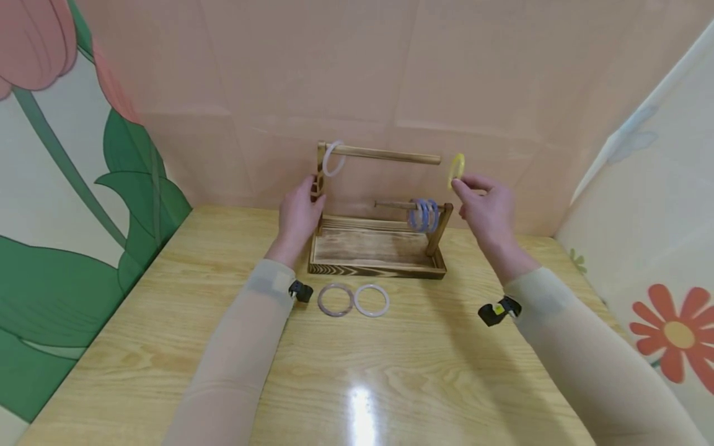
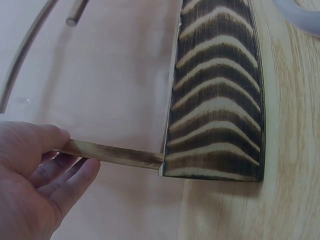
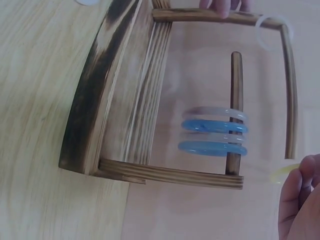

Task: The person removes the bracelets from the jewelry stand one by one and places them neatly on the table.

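A wooden bangle rack with a tray base [image 1: 368,271] stands on the table. My left hand [image 1: 298,214] grips its left post [image 2: 120,154], thumb on one side and fingers on the other. At the right, my right hand [image 1: 491,207] pinches a yellow bangle [image 1: 462,165] between thumb and fingers, held upright just off the free end of the upper bar [image 1: 390,154]. A pale bangle [image 1: 326,163] hangs on that bar beside the left post. Several blue and pale bangles [image 3: 212,148] hang on the lower bar [image 3: 236,80], near the right post [image 1: 440,230].
In front of the tray, a purplish bangle [image 1: 336,314] and a white bangle [image 1: 372,314] lie side by side on the wooden table [image 1: 312,384]. A pink backdrop [image 1: 312,68] rises behind the rack. Flower-patterned panels [image 1: 636,248] flank the table.
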### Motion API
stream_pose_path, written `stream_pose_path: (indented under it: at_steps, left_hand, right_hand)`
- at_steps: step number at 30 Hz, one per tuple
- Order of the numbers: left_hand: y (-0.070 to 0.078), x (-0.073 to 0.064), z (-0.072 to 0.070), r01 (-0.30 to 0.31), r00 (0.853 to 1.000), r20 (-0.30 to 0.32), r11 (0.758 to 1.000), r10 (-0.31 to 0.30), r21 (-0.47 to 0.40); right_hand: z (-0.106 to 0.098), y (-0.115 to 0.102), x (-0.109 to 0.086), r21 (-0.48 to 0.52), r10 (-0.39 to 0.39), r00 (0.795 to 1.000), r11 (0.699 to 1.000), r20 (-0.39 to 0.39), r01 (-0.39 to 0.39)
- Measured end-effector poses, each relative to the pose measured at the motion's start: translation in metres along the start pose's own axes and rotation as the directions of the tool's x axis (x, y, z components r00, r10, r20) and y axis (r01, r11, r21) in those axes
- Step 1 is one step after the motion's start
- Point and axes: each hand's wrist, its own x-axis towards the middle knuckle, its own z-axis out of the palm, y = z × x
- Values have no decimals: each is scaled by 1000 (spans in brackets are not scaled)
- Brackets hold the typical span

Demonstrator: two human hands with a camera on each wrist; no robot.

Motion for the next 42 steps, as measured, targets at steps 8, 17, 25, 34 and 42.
stream_pose_path:
  at_steps: [8,17,25,34,42]
  left_hand:
    - [-1,0,-1,6,1000,8,1000,-7,17]
    - [1,-1,-2,8,1000,9,1000,-8,15]
    - [1,-2,-1,-12,1000,0,999,12,31]
    - [-1,-1,0,-5,1000,-4,1000,5,27]
    - [0,-2,-1,3,1000,4,1000,-3,29]
  right_hand:
    - [-9,0,-10,23,4,1000,1000,23,-4]
    - [-17,-1,-28,17,0,999,1000,40,-1]
    - [-19,3,-42,27,-16,998,1000,58,14]
    - [-21,9,-53,30,11,996,999,91,-14]
    - [-17,9,-65,11,-25,993,1000,119,24]
